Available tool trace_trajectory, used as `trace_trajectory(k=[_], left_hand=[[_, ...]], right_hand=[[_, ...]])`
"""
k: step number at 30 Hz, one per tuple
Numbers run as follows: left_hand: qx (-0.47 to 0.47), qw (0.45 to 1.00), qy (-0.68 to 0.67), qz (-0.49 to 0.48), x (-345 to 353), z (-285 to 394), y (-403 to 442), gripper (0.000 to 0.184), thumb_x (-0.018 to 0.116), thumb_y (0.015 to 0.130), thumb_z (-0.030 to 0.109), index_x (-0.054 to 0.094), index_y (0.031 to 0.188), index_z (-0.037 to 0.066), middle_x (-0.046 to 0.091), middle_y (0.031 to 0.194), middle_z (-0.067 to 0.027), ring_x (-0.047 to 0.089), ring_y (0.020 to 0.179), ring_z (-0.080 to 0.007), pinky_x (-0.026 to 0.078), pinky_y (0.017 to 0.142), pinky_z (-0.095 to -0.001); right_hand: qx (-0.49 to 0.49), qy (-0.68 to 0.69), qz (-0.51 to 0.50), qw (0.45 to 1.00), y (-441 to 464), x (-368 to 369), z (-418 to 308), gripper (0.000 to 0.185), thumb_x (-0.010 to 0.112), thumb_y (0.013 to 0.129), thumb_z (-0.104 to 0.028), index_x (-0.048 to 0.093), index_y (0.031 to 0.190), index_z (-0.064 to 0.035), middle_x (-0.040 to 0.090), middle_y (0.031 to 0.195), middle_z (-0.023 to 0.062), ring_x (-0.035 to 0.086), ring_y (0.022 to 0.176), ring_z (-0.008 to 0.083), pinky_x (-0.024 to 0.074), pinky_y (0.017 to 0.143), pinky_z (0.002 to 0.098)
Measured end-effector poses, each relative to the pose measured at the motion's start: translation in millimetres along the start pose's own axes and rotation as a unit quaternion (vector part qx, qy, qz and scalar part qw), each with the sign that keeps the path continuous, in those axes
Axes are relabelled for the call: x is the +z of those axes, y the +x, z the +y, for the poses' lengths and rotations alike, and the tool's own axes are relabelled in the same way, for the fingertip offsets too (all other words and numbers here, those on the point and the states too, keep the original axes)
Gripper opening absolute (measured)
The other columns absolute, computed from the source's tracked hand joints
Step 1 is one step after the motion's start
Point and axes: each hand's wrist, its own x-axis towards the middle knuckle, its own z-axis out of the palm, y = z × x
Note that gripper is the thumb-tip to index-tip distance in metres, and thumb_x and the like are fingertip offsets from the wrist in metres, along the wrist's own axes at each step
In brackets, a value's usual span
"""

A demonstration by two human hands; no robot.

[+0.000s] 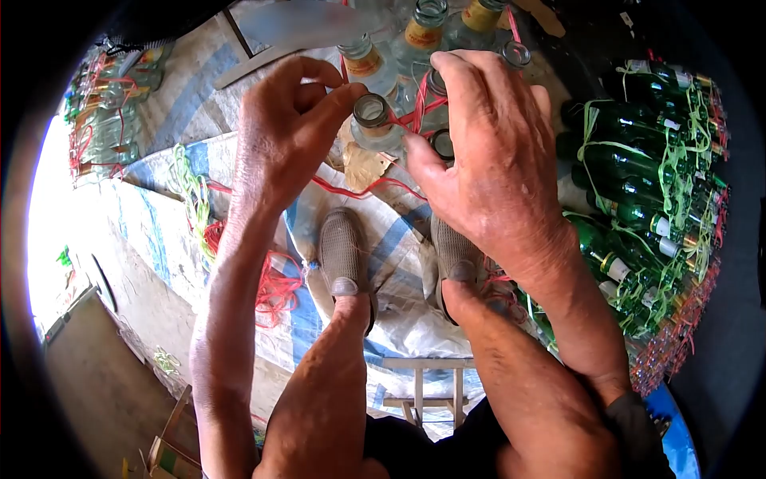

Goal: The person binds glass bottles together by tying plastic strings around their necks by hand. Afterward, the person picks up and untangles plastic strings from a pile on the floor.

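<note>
Your left hand [291, 124] is narrowed, thumb and forefinger tips nearly together at the mouth of the nearest clear glass bottle [379, 138]; you cannot tell whether they pinch any twine. Your right hand [503, 140] is wider, thumb and forefinger spread on the cluster's other side. That nearest bottle stands upright just past your shoes [343, 247], between your hands, its long axis rising toward you; its rim is closer to your left thumb. Red plastic twine [420, 100] crosses from its neck toward your right hand, where the curled fingers block the view, so any grip on the strand there cannot be made out. Two more bottle mouths peek out beside your right fingers, partly covered. Farther bottles are cut off by the upper edge, near a blurred patch.
</note>
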Motion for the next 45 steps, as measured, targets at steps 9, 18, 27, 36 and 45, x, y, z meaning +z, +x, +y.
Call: trace_trajectory(k=[9, 18, 27, 36, 45], left_hand=[[-0.114, 0.979, -0.17, -0.013, 9.3, -9.1, -10.2, 0.031, 0.081, 0.099, 0.028, 0.082, 0.108, -0.002, 0.063, 0.074, 0.0054, 0.048, 0.068, -0.0037, 0.038, 0.059, -0.025], [-0.089, 0.979, -0.183, -0.019, 10.3, -17.4, -8.8, 0.028, 0.08, 0.1, 0.026, 0.082, 0.105, -0.001, 0.059, 0.071, 0.0073, 0.044, 0.065, -0.0026, 0.035, 0.057, -0.0253], [-0.091, 0.981, -0.172, -0.014, 13.1, -10.4, -19.0, 0.027, 0.079, 0.101, 0.025, 0.082, 0.106, -0.002, 0.061, 0.073, 0.008, 0.047, 0.066, -0.0017, 0.037, 0.058, -0.0236], [-0.046, 0.986, -0.162, -0.017, 30.1, -2.7, -55.0, 0.022, 0.077, 0.103, 0.022, 0.081, 0.103, 0.0, 0.066, 0.078, 0.0059, 0.051, 0.072, -0.0018, 0.041, 0.063, -0.0222], [-0.063, 0.984, -0.166, -0.005, 62.6, 14.8, -105.7, 0.018, 0.079, 0.101, 0.015, 0.08, 0.097, -0.003, 0.062, 0.068, 0.0053, 0.051, 0.065, -0.0015, 0.042, 0.055, -0.0234]], right_hand=[[-0.004, 0.087, 0.064, 0.994, -17.5, -12.0, -1.1, 0.066, 0.093, 0.064, -0.004, 0.066, 0.125, -0.0016, 0.062, 0.107, 0.0104, 0.064, 0.094, 0.0281, 0.052, 0.081, 0.0429], [0.121, 0.156, -0.039, 0.98, -45.4, -1.4, -7.1, 0.047, 0.087, 0.086, -0.011, 0.065, 0.126, -0.0025, 0.063, 0.061, 0.0085, 0.064, 0.05, 0.0254, 0.0479, 0.049, 0.0385], [0.116, 0.184, -0.043, 0.975, -41.6, 11.7, 9.8, 0.03, 0.083, 0.088, -0.019, 0.064, 0.109, -0.0083, 0.073, 0.079, 0.0124, 0.073, 0.07, 0.0373, 0.0546, 0.058, 0.0455], [0.114, 0.212, -0.102, 0.965, -43.5, -17.0, 36.4, 0.024, 0.082, 0.085, -0.012, 0.069, 0.105, -0.0082, 0.072, 0.075, 0.0138, 0.074, 0.071, 0.0367, 0.0546, 0.06, 0.0439], [0.034, 0.177, -0.172, 0.969, -45.9, -49.2, 66.0, 0.032, 0.085, 0.078, -0.009, 0.072, 0.108, -0.0078, 0.067, 0.077, 0.0148, 0.065, 0.074, 0.0361, 0.0516, 0.073, 0.0446]])
